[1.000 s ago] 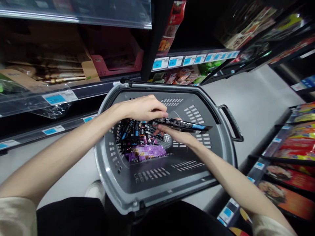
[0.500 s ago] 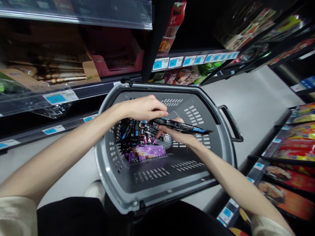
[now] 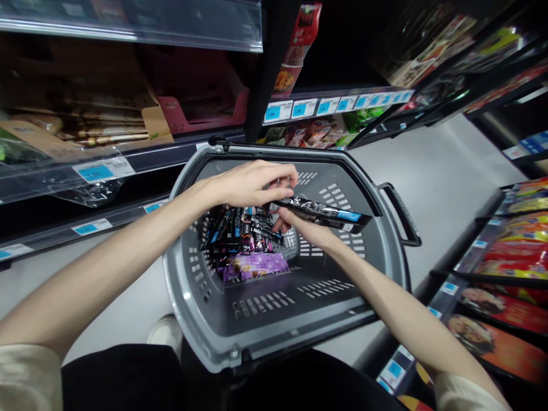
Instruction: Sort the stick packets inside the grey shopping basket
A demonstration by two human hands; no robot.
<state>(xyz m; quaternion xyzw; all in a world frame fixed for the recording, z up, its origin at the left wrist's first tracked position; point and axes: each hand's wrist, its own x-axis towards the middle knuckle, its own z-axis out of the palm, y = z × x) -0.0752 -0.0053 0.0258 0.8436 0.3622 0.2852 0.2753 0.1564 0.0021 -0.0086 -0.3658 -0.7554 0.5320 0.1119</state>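
My right hand (image 3: 306, 227) grips a long, thin black packet (image 3: 327, 212) with blue and white print, holding it tilted over the basket. My left hand (image 3: 261, 182) hovers at the packet's left end, its fingers bent and apart from the thumb. Whether the thumb still touches the packet I cannot tell. Below the hands, a grey shopping basket (image 3: 274, 311) with slotted walls holds a pile of black snack packets (image 3: 233, 231). Purple packets (image 3: 257, 265) lie beside them at the near side.
Shelves with price tags (image 3: 103, 170) and a pink carton (image 3: 203, 114) stand at the far left. Colourful packaged goods (image 3: 514, 257) fill shelving at the right. The basket's handle (image 3: 400, 214) sticks out to the right. A white shoe (image 3: 166, 335) shows at the lower left.
My left hand's fingers have lifted and spread from the thumb at the packet's end. The black packet has turned slightly in my right hand, showing more of its side.
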